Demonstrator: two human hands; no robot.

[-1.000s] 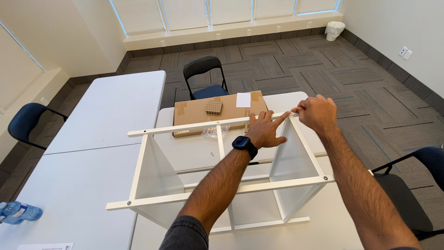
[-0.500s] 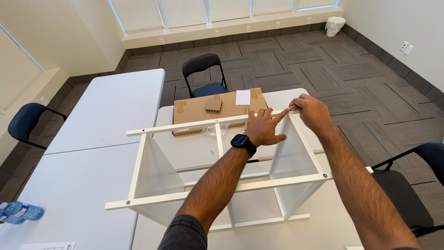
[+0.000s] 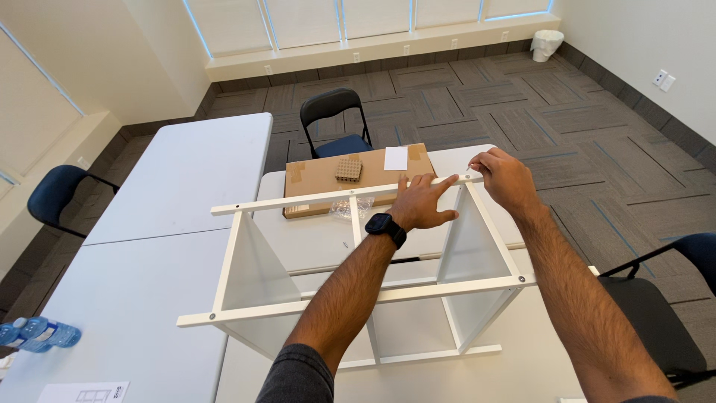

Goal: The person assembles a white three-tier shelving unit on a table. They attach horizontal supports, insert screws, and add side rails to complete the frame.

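A white shelf frame (image 3: 358,295) lies on its side on a white table (image 3: 321,239), open face up. My left hand (image 3: 422,203), with a black watch on the wrist, rests flat on the frame's far rail near its right end. My right hand (image 3: 501,175) pinches at the far right corner of that rail; what its fingertips hold is too small to tell.
A flat cardboard box (image 3: 358,176) with a small brown block and a white paper lies beyond the frame. A clear plastic bag (image 3: 350,210) sits by it. Chairs stand at the far side (image 3: 335,123), left (image 3: 56,195) and right (image 3: 664,283). Water bottles (image 3: 33,333) lie on the left table.
Both hands stay at the far right corner of the frame; the view has shifted only slightly.
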